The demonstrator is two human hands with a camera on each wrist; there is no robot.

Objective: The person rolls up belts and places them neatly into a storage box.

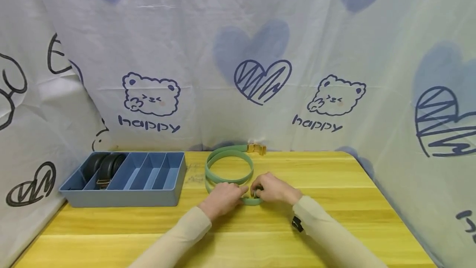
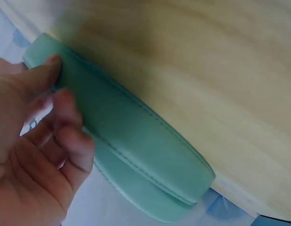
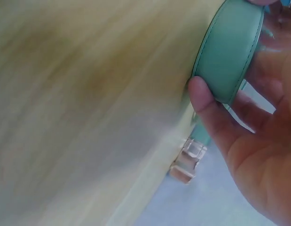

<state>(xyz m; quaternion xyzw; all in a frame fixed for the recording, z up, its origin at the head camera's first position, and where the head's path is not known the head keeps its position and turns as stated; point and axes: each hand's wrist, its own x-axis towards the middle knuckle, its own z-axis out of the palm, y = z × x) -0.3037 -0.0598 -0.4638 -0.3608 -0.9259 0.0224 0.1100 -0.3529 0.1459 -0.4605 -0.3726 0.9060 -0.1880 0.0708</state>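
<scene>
A green belt point(image 1: 209, 168) stands on its edge in loose loops on the table, its stitched strap point(image 2: 131, 127) filling much of the left wrist view. Its gold buckle point(image 1: 256, 148) lies at the far end, near the table's back edge. My left hand point(image 1: 224, 197) holds the near part of the loop, thumb against the strap and the other fingers bent beside it. Just to the right, my right hand point(image 1: 273, 188) pinches the curved strap point(image 3: 230, 49) between thumb and fingers. Part of the strap is hidden behind both hands.
On the left stands a blue divided box point(image 1: 122, 198). Rolled black belts point(image 1: 108, 164) sit in its left compartments. The yellow wooden table point(image 1: 334, 226) meets a patterned curtain point(image 1: 208, 106) at the back and sides.
</scene>
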